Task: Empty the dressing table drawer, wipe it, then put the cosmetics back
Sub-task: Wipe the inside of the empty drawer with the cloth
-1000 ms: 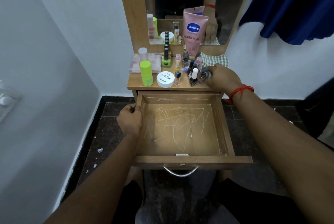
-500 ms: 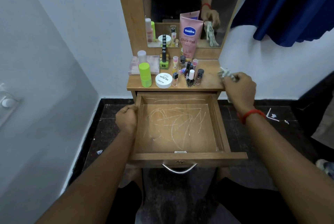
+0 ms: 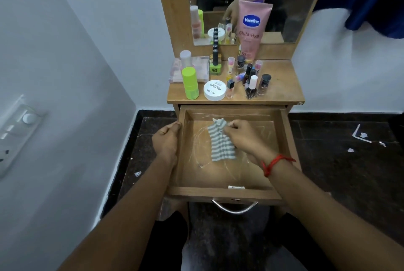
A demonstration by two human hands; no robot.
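Striped cloth (image 3: 222, 141) pinched in right grip (image 3: 244, 136), hanging inside open drawer (image 3: 223, 191)

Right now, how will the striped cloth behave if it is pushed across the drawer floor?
The striped cloth is probably floppy: it hangs in folds from the right hand. It seems light, since a fingertip pinch holds it. Pushed, it may bunch up.
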